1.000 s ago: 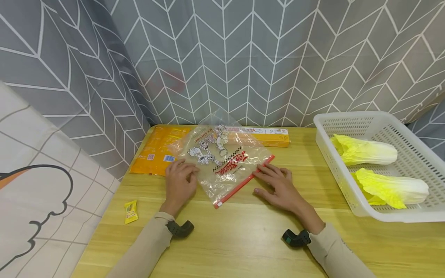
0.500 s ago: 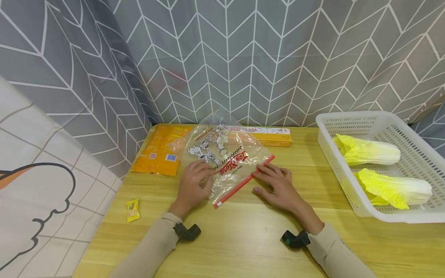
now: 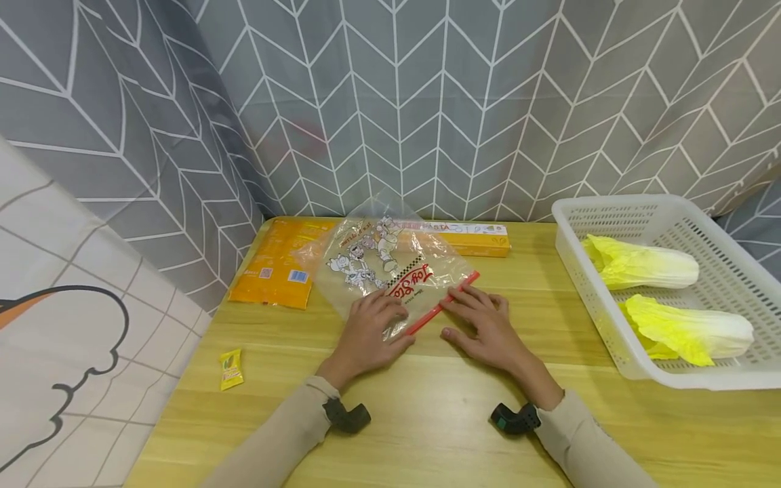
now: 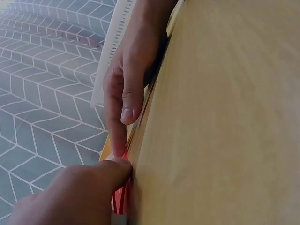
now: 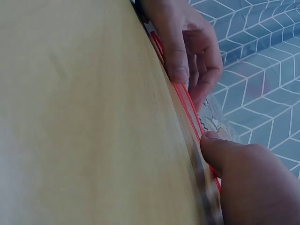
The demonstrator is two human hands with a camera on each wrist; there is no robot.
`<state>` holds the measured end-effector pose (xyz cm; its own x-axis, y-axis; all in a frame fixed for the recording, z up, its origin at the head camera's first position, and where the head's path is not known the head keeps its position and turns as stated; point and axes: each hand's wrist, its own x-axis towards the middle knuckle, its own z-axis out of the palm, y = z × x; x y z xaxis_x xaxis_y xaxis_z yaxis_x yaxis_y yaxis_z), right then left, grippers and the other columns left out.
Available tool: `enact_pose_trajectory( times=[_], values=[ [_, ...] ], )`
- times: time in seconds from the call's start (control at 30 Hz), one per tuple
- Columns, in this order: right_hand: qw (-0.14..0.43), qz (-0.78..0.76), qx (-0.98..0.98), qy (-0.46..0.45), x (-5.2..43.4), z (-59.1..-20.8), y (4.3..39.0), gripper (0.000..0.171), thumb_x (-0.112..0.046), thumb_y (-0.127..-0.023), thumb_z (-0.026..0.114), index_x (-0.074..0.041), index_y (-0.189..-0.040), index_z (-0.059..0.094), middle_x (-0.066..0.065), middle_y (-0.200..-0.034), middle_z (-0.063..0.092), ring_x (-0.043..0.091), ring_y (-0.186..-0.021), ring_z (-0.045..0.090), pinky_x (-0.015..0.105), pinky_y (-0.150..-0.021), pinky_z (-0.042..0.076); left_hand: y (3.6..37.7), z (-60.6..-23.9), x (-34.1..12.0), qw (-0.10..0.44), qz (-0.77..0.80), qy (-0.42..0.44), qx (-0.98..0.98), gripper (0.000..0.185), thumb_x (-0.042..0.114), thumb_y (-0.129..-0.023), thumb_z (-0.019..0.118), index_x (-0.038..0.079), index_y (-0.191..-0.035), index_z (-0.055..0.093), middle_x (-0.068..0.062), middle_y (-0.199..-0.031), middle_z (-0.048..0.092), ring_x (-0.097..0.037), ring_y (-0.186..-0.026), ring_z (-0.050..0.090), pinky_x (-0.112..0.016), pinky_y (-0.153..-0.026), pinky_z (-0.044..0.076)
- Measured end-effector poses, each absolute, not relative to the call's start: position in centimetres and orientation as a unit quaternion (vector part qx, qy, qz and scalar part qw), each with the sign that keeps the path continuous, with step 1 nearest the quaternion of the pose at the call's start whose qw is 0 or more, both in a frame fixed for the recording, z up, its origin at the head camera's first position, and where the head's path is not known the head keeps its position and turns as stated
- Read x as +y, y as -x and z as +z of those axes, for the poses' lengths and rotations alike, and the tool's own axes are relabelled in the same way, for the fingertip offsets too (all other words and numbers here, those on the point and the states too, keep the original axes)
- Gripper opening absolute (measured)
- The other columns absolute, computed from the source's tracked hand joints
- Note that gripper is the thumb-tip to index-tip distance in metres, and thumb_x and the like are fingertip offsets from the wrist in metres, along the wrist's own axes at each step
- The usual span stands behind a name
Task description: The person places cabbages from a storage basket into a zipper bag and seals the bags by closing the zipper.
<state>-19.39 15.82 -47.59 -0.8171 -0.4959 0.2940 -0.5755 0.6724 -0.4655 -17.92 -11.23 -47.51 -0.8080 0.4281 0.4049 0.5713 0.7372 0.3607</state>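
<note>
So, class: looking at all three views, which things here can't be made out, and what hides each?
- Head view: the zip bag's near corner lies under the left hand.
- Head view: the yellow sachet's print is too small to read.
- Head view: the orange packet is partly covered by the bag.
- Wrist views: the bag's contents are edge-on, unseen.

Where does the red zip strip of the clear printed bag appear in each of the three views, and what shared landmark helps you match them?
Head: red zip strip runs diagonally at centre, between both hands.
Left wrist: bottom left, below the thumb.
Right wrist: a long diagonal along the table edge, right of centre.
Shared landmark: the wooden table.
</note>
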Motion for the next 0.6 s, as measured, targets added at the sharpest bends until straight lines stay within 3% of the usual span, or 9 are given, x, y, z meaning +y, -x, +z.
enact_pose_trajectory(
  times=[0.2,0.6],
  values=[
    [0.086,0.301,-0.906,-0.285,15.81,-47.62,19.51,0.054,-0.037,-0.092,0.072,-0.015,-0.141,0.061,0.011,-0.156,0.05,0.035,-0.149,0.035,0.062,-0.108,0.021,17.94,-47.66,-11.38,0.16,-0.254,0.27,-0.915,0.014,0.033,-0.088,0.072,0.019,-0.087,0.069,-0.006,-0.125,0.071,-0.04,-0.136,0.053,-0.059,-0.11,0.037],
    [0.142,0.343,-0.886,-0.277,15.77,-47.58,19.73,0.037,-0.026,-0.088,0.077,-0.014,-0.123,0.072,0.01,-0.135,0.063,0.031,-0.132,0.048,0.057,-0.101,0.024,17.83,-47.73,-11.23,0.164,-0.257,0.267,-0.914,0.006,0.021,-0.082,0.071,0.018,-0.086,0.07,-0.004,-0.122,0.073,-0.038,-0.134,0.055,-0.06,-0.111,0.036]
  ],
)
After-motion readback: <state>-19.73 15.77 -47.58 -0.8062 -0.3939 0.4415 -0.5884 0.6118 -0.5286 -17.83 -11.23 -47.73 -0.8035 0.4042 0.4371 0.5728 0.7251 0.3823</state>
